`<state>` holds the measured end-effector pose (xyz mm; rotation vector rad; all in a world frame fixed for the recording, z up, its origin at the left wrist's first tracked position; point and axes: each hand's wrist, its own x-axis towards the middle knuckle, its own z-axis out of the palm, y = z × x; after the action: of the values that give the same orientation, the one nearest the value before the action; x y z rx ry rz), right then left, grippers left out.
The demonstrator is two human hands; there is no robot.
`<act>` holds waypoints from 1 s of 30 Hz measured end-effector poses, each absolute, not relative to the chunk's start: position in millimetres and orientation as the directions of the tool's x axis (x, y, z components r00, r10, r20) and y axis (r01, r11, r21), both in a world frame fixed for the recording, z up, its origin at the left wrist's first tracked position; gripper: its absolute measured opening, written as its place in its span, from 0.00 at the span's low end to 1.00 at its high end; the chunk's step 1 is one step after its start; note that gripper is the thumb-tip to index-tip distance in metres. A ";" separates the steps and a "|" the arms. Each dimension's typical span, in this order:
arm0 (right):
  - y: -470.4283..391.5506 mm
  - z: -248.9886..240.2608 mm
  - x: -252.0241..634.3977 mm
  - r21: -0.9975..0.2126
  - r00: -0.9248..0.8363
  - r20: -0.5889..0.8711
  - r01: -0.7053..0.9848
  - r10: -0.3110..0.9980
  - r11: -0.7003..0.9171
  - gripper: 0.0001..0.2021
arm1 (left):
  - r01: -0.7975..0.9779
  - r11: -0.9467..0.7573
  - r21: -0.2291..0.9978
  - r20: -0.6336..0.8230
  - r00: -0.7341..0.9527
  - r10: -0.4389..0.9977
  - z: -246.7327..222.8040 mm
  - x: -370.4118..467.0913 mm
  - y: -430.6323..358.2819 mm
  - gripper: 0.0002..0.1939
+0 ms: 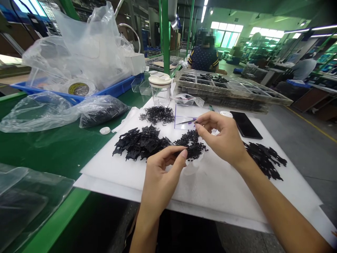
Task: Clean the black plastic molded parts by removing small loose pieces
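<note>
Between thumb and fingers, my left hand (164, 172) pinches a flat black plastic part (193, 151), held low over the white board (226, 200). My right hand (221, 135) is closed just above and to the right, its thumb and forefinger pinched on something small and dark that I cannot make out. A thin pointed dark tool (185, 122) reaches to these fingertips; whether they grip it is unclear. Tiny black pieces (188, 137) lie heaped behind the held part. To their left is a pile of flat black parts (142, 140), with thin black pieces (158, 115) behind.
More flat black parts (264, 158) lie at right, near a black phone-like slab (246, 124). A lidded clear cup (160, 89) and stacked compartment trays (223, 88) stand behind. At left are a blue tray (105, 92) and bagged black parts (102, 109). A person (202, 58) sits beyond.
</note>
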<state>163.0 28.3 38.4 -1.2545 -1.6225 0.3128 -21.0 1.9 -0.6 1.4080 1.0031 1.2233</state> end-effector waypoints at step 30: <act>27.1 40.0 161.1 -0.700 0.040 0.536 0.579 0.843 0.417 0.01 | 0.011 -0.171 0.985 0.167 0.146 0.975 2.3 -21.4 0.8 0.09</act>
<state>161.1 27.1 40.0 -1.2675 -1.6465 0.3223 -21.4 0.8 2.3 1.4153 1.0319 1.2106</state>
